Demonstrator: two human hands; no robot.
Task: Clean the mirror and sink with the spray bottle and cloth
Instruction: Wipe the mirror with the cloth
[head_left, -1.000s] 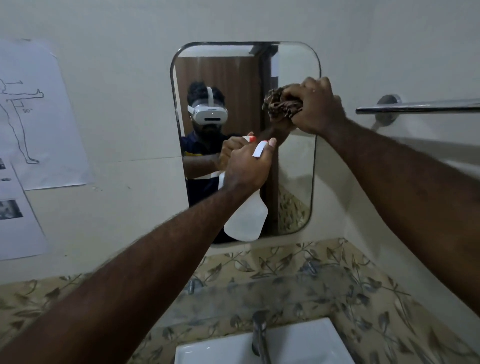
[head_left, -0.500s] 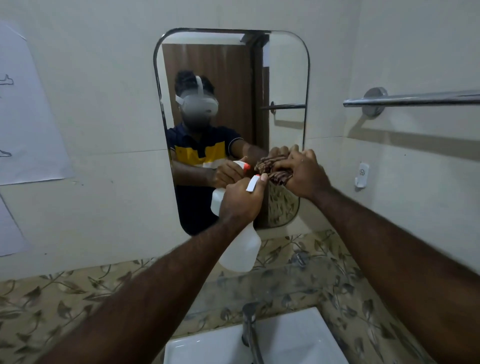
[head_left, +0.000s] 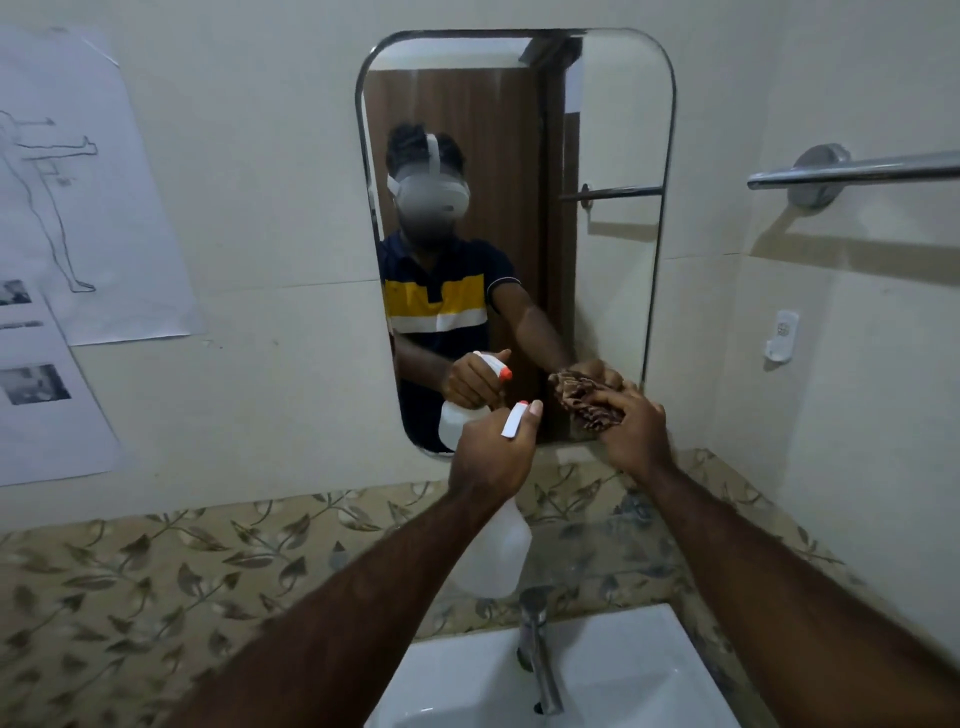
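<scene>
The right hand has its grip clamped on the bunched cloth, pressed to the mirror at its lower right corner; unwiped glass lies up and left. The left hand, grip closed round the bottle, hangs just left.

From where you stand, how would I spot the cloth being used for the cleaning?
Find the tall rounded mirror on the wall above the white sink. At its lower right corner the right hand presses a bunched cloth against the glass. It is the only brown, crumpled, patterned thing there; the left hand beside it holds a smooth white spray bottle.
</scene>
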